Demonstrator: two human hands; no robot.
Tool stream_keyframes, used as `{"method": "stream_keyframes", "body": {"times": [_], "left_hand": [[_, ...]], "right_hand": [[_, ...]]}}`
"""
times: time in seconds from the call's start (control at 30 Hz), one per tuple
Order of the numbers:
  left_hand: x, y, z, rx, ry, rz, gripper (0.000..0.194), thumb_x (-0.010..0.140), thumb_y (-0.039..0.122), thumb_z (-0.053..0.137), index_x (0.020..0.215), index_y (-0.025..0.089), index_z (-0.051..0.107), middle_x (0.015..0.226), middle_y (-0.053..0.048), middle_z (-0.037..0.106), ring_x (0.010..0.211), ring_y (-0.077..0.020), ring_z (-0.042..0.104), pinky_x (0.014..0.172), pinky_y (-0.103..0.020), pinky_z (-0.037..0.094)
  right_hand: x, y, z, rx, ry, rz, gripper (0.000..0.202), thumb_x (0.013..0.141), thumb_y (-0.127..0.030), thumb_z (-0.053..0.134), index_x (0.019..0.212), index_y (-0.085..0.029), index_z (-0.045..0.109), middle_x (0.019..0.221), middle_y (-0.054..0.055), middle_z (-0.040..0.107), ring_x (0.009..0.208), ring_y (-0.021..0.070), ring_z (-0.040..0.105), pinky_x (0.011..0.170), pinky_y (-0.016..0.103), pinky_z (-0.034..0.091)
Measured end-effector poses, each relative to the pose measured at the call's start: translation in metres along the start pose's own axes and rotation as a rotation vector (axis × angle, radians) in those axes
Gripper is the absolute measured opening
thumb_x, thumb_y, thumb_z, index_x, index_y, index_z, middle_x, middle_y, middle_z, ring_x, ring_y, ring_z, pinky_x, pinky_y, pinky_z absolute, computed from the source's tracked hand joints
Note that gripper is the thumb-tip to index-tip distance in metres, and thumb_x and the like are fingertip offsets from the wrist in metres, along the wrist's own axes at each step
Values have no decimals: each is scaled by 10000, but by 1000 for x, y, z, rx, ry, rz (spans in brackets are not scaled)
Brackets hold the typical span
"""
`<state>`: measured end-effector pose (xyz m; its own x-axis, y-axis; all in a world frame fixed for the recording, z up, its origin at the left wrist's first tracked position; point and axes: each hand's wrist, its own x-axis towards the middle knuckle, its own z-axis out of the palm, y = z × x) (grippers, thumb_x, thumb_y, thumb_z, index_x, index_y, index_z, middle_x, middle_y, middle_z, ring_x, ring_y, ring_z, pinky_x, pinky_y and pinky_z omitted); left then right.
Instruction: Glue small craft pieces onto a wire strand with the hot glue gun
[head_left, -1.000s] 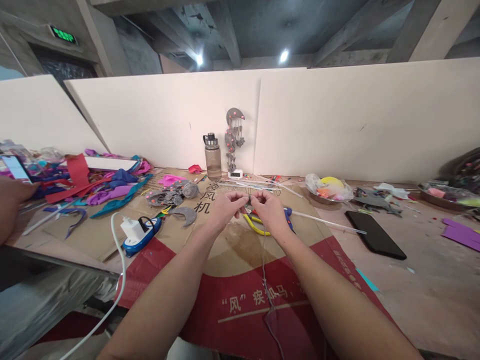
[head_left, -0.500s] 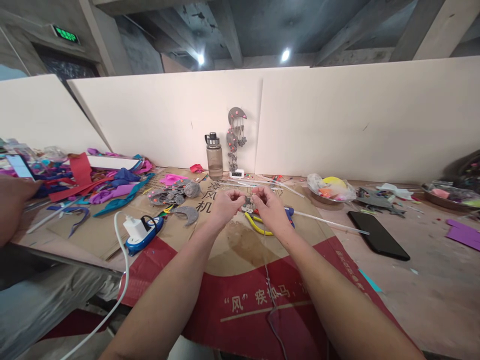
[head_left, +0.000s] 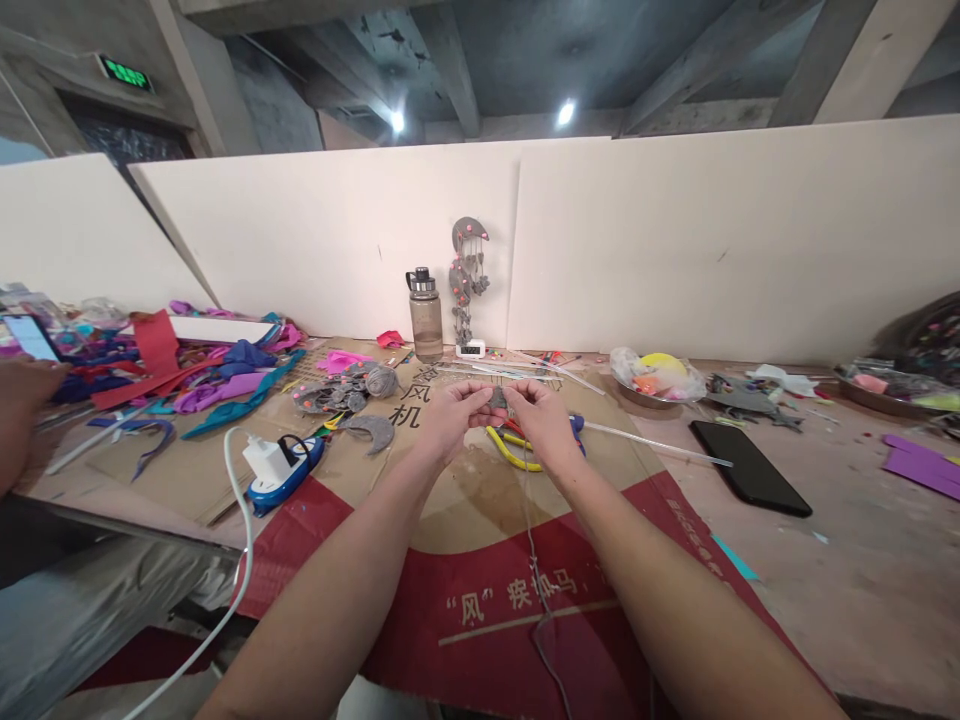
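Observation:
My left hand and my right hand meet over the cardboard, pinching a small grey felt piece between thumbs and fingers. Its exact shape is partly hidden by the fingertips. From below my right hand a grey yarn strand trails down across the red part of the cardboard. Just under the hands lie yellow-handled pliers. A glue gun, mostly covered by my right hand, has a clear glue stick running out to the right.
A grey felt crescent, yarn ball and blue power strip lie left. A bottle and hanging moon ornament stand behind. A black phone and bowl are right. Another person's hand shows at far left.
My fingertips have drawn closer together around the grey felt piece, which now shows flat between them. The whole view has shifted slightly.

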<state>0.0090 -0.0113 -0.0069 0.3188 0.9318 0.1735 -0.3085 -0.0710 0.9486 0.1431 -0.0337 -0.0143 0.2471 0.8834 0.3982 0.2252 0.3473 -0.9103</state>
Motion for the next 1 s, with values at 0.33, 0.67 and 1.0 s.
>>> {"method": "stream_keyframes", "body": {"times": [0.33,0.67,1.0], "left_hand": [[1,0,-4,160,-42,-11,298,686,336,748,864,110,668,801,-71,704,643,-158,690,563,-245,554],[2,4,-3,90,99,11,280,650,345,764,763,125,633,685,-35,685,572,-155,672,513,-239,537],[3,-2,-1,142,72,56,277,649,357,751,744,131,622,668,-15,649,571,-153,665,502,-240,524]], "right_hand": [[0,-8,-4,-179,-47,-33,182,728,-362,533,670,-192,565,616,-19,543,577,125,453,568,266,358],[-2,-1,-1,-101,-43,-95,185,771,-352,520,875,-198,532,787,11,574,687,146,524,652,286,441],[-2,-7,-1,-132,-24,-68,195,750,-341,538,811,-175,620,744,12,624,651,136,514,632,268,416]]}}
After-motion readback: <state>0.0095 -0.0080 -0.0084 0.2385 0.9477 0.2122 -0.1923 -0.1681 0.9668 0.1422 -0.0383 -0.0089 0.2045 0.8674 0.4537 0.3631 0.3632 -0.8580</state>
